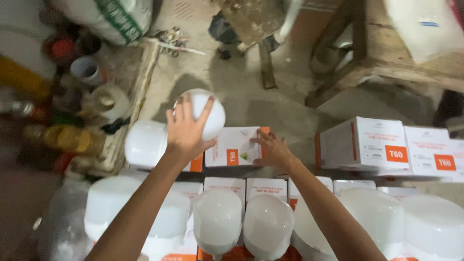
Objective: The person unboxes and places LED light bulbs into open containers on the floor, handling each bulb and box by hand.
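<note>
My left hand (186, 129) grips a large white LED bulb (211, 115) by its dome and holds it above a row of boxes. My right hand (271, 149) rests flat on a white and orange carton (233, 147) just right of the bulb. Another white bulb (145, 143) stands on a box to the left of my left hand. Nearer to me, several big white bulbs (267, 224) sit upright in their cartons across the bottom of the view.
More white and orange cartons (367, 143) line the right. Bottles and cans (72, 137) crowd a ledge at left, with a white sack (108, 17) behind. A wooden stool (372, 58) stands on the concrete floor (241, 92).
</note>
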